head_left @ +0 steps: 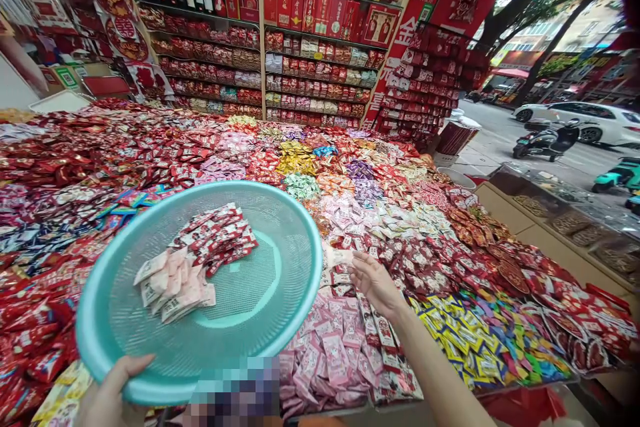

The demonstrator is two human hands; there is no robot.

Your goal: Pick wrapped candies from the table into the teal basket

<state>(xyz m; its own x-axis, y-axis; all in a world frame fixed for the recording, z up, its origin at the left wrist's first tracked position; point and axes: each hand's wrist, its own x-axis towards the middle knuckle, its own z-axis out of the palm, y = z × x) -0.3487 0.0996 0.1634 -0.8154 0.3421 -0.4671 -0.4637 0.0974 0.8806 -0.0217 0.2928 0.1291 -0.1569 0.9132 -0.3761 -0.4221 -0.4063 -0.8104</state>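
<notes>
A round turquoise mesh basket [93, 340] is tilted toward me over the heaps of wrapped sweets. My left hand [113, 387] grips its lower left rim, thumb on top. Inside lie a bunch of pale pink candy packets [173, 283] and a bunch of dark red and white candy packets [217, 237]. Just right of the basket, my right hand [374, 285] pinches a pale pink candy packet [341, 257] in its fingertips. Beneath that hand are red and white packets [383, 330], with pink packets [325, 353] in a pile nearer me.
Yellow packets [455, 340] and multicoloured packets [525, 347] fill the front right. Shelves [263, 47] with bottles and red boxes stand at the back. Cardboard boxes [535, 240] line the right, beside a street with a parked scooter [547, 140] and a white car [585, 117].
</notes>
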